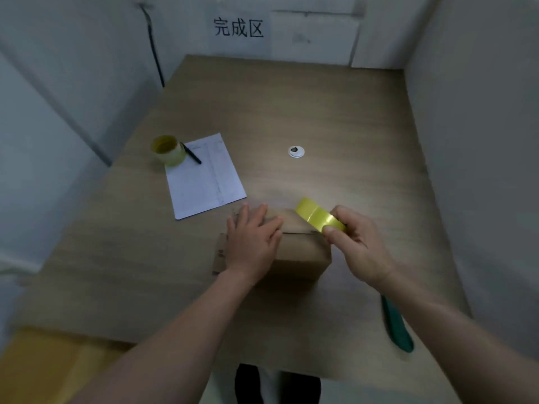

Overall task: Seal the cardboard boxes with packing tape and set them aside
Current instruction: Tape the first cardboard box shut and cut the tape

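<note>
Right hand (360, 246) grip: thumb and fingers pinched on a roll of yellow packing tape (319, 217), held just above the far right corner of the cardboard box (294, 252). A short strip looks pulled off the roll, slanting up and away; whether its end is already stuck to the box can't be told. Left hand (252, 237): fingers straight, flat on the box top, pressing the flaps shut, not gripping anything.

Box sits on the bench (291, 112) near the front edge, centre. Top seam visible between the two hands, no tape seen on it yet.

Step in hand, my read: start the tape run along the seam. To do it well: keep the left palm weight on the flaps so the gap stays closed, land the tape end over the box edge first, keep the strip taut and centred on the seam, then slide the left hand behind to smooth it down.

Further out: second tape roll (168, 150) and pen (191, 154) on a paper sheet (204, 176), far left. Green-handled tool (398, 328) at right bench edge, maybe a cutter.
</note>
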Available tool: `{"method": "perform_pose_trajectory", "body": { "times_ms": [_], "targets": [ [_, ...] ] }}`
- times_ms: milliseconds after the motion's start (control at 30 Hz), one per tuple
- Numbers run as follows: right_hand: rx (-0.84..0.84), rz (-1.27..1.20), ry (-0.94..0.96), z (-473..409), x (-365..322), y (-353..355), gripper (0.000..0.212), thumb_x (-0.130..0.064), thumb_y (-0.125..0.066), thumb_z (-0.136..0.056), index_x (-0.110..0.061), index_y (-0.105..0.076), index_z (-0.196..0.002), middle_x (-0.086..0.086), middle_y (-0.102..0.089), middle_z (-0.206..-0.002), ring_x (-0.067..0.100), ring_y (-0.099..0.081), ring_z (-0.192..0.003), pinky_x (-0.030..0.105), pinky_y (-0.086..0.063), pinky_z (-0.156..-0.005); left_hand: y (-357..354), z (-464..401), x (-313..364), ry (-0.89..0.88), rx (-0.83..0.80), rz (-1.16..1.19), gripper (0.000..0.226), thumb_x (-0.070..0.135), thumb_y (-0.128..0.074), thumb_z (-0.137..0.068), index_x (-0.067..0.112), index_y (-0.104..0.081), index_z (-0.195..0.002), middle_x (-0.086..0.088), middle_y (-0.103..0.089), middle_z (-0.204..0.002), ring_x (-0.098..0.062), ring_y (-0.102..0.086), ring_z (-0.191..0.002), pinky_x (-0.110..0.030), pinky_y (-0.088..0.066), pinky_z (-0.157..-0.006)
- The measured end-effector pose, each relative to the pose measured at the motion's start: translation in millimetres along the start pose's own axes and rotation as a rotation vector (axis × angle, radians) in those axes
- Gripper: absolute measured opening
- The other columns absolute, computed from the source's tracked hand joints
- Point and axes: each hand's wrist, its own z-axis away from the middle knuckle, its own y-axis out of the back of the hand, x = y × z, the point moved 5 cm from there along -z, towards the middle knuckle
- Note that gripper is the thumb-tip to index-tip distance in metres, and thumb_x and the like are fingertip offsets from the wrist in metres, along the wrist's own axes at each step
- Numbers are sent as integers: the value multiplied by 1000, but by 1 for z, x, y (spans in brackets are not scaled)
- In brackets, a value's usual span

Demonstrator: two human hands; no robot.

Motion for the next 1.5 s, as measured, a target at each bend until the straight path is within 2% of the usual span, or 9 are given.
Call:
{"method": "perform_pose_trajectory", "body": {
  "times_ms": [100,200,333,800,967,1133,1267,1400,1500],
  "targets": [
    [-86,15,14,-3,15,-28,22,-38,-55,-86,-20,-55,-74,-11,-46,-69,6,-45,-64,34,-37,-57,9,5,-6,-49,171,235,37,28,-40,-89,17,-73,-103,-10,-62,-129,-42,-47,-128,-52,-35,-103],
    [-139,71,61,-6,19,-32,17,-38,-52,-88,-27,-56,-77,-11,-48,-69,13,-49,-63,41,-41,-58,22,9,-12,-9,293,541,36,4,-52,-83,8,-71,-113,-10,-64,-126,-29,-55,-124,-38,-40,-107],
    [-173,139,102,-9,20,-32,25,-38,-51,-88,-20,-51,-72,-3,-52,-66,20,-52,-61,44,-43,-56,42,5,3,-99,249,755,40,11,-53,-86,7,-66,-123,-3,-60,-125,-1,-51,-115,-13,-38,-102],
    [-240,199,103,-12,12,-32,27,-41,-51,-86,-19,-54,-71,-2,-55,-64,17,-53,-58,43,-44,-53,52,-13,14,-250,-39,674,27,26,-59,-84,19,-75,-105,0,-58,-104,-14,-59,-92,-26,-50,-78],
    [-262,240,118,-13,12,-32,31,-43,-49,-85,-16,-55,-71,-1,-54,-64,17,-53,-59,43,-43,-55,62,-17,17,-328,9,615,10,13,-67,-83,13,-75,-90,0,-62,-96,-12,-59,-83,-23,-48,-71],
    [-262,179,40,-18,13,-31,27,-44,-50,-82,-20,-53,-70,-10,-53,-61,13,-53,-58,37,-42,-55,63,-6,24,-397,242,462,11,18,-57,-88,14,-66,-83,4,-58,-92,-12,-55,-76,-30,-47,-67],
    [-217,66,-80,-28,15,-31,19,-42,-60,-74,-24,-53,-70,-12,-50,-61,12,-48,-61,35,-37,-57,60,-2,24,-303,339,462,16,20,-46,-89,10,-56,-82,-3,-54,-88,-20,-52,-74,-34,-42,-65],
    [-102,-147,-230,-40,15,-29,27,-29,-67,-75,-5,-54,-75,3,-51,-59,17,-46,-58,30,-35,-55,58,-5,16,-117,366,591,11,14,-47,-89,9,-53,-82,1,-50,-81,-13,-44,-71,-25,-31,-64],
    [-84,-88,-216,-42,15,-31,31,-42,-73,-71,-15,-57,-73,-4,-49,-61,11,-45,-58,26,-35,-54,54,-7,3,62,274,717,13,14,-47,-93,9,-54,-83,-2,-57,-76,-21,-55,-71,-33,-42,-63]
  ]
}}
